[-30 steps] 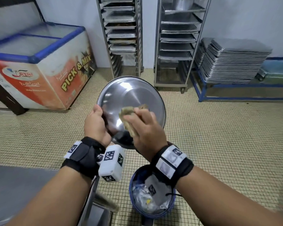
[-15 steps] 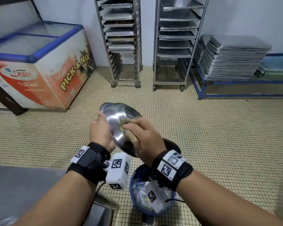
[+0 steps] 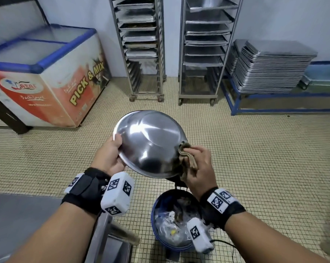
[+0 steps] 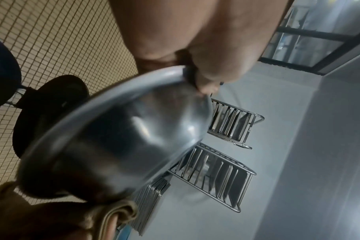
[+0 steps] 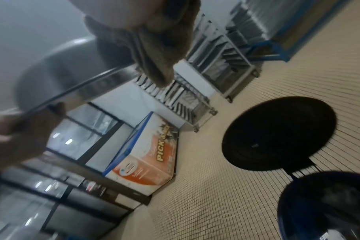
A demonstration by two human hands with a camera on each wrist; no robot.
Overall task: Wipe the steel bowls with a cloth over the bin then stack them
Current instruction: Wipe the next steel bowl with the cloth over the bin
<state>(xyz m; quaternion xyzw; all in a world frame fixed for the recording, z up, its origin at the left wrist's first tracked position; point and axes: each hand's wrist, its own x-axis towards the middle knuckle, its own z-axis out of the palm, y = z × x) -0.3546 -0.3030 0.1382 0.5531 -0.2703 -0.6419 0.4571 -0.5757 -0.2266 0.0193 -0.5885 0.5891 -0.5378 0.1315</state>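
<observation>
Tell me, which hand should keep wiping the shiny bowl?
The right hand, probably. It already holds the cloth against the bowl by its right rim, over the bin. The left hand grips the opposite rim, steadying it.

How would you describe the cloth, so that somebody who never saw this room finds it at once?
Start at the blue bin on the tiled floor; a steel bowl is held tilted above it. On the bowl's right edge the right hand grips a crumpled brown cloth. It is the only soft, dull thing among shiny metal.
</observation>
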